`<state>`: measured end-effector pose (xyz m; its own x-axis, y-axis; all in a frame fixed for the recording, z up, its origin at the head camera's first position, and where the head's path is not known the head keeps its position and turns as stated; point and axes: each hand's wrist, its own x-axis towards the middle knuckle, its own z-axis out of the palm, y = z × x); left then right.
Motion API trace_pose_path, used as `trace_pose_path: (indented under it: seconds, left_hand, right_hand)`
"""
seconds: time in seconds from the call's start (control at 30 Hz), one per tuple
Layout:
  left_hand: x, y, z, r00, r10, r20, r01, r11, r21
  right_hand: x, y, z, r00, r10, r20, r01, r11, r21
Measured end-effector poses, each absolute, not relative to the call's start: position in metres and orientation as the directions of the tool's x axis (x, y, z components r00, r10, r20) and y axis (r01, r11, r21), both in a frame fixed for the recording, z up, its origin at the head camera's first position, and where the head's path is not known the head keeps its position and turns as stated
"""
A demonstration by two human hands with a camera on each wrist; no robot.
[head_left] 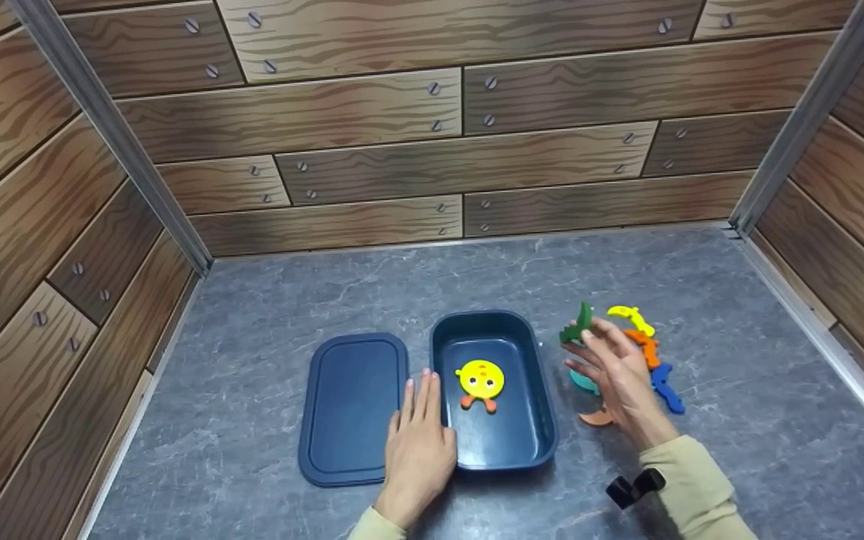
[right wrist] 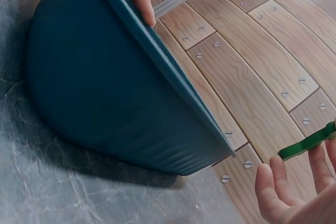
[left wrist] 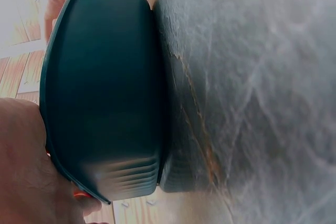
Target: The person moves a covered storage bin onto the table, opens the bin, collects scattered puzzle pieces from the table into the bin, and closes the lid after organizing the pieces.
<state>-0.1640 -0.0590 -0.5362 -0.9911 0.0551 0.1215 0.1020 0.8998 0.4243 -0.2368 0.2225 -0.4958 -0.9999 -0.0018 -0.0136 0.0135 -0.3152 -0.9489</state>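
Note:
A dark blue rectangular box [head_left: 541,405], lidless, stands on the grey marbled surface. Inside it lies a round yellow chick-faced toy piece [head_left: 481,380] with orange feet. My left hand [head_left: 421,450] rests along the box's left rim, fingers straight and together. To the right of the box, my right hand [head_left: 619,375] pinches a thin curved green toy piece [head_left: 580,324] between fingertips and thumb, raised above the surface. The green piece [right wrist: 307,142] also shows in the right wrist view, held higher than the box's near rim corner.
The matching blue lid [head_left: 353,409] lies flat to the left of the box. Around and under my right hand are yellow [head_left: 633,318], orange [head_left: 646,349], blue [head_left: 668,388], teal [head_left: 583,382] and brown [head_left: 595,417] toy pieces. Wood-patterned walls [head_left: 462,150] enclose the back and sides.

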Motion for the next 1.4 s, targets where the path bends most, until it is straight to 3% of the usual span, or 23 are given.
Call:
trace_pose_path:
  seconds: [0.67, 1.4]
  left_hand:
    - [-0.164, -0.059, -0.536, -0.992, 0.064, 0.113, 0.108, 0.892, 0.440]
    - [-0.165, -0.059, -0.535, -0.993, 0.063, 0.101, 0.102, 0.890, 0.445]
  right_hand:
    - [-0.231, 0.211, -0.480, -0.995, -0.025, 0.096, -0.087, -0.232, -0.969]
    - [-0.225, 0.185, -0.474, -0.950, -0.142, 0.278, -0.296, 0.129, -0.946]
